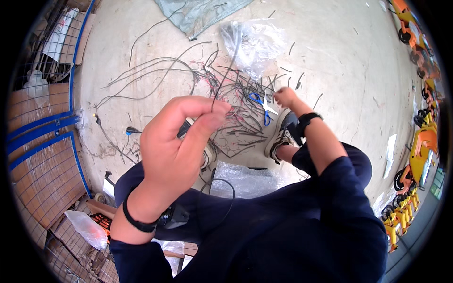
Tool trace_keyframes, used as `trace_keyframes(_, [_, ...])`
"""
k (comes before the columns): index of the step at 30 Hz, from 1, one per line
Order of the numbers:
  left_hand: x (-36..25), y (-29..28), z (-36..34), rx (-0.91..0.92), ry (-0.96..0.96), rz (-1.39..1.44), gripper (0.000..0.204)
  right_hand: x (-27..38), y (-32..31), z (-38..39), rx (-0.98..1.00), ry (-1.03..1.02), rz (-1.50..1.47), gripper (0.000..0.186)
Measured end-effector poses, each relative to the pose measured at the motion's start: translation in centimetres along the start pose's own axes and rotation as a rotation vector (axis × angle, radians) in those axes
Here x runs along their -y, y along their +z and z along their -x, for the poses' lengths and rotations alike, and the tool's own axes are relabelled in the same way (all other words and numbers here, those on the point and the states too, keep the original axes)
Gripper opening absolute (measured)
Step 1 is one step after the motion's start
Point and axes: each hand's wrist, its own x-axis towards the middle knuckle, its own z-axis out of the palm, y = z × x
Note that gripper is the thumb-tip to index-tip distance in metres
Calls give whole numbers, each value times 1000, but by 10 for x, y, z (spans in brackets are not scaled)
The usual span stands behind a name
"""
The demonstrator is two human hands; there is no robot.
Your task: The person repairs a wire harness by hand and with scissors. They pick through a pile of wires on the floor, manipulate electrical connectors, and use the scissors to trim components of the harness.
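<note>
My left hand point(174, 141) is raised close to the camera, thumb and forefinger pinching a thin black cable point(230, 70). The cable runs up from the fingertips, and fine wire ends show beside them. Farther off, my right hand point(285, 97) is closed and slightly blurred; whatever its fingers hold is too small to make out. Just left of it, blue-handled scissors point(255, 98) lie over a heap of cut black cable pieces point(236, 89) mixed with thin red wires. A loop of black cable point(233, 193) hangs in front of my lap.
Clear plastic bags point(255, 45) and a grey-green sheet point(198, 16) lie beyond the heap. Bubble wrap point(240, 181) sits between my feet. On the left stands a blue mesh cage point(73, 70) with cardboard; yellow and orange wheeled machines point(422, 141) line the right.
</note>
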Motion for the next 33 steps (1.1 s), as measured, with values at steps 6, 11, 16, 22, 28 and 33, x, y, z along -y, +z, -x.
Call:
trace_keyframes(6, [20,-15,3,-35,-107,315,4,-43,104,-17,-210,-90,324,46])
trace_keyframes(11, [27,-10,-1,-40,-56,257,6,-41,115,-16,-325,-77,374,34])
trace_keyframes(16, [16,-10,-1,-59,-86,201,7,-36,99,-8,-264,-135,430,29])
trace_keyframes(22, [-7,-18,2,-133,-28,115,14,0,44,43,-199,-232,224,25])
trace_keyframes(28, [-5,-32,-7,-105,179,223,23,62,-42,155,-59,-267,-177,15])
trace_keyframes(33, [-18,-15,-22,-70,309,238,23,67,-96,281,-37,-420,-677,16])
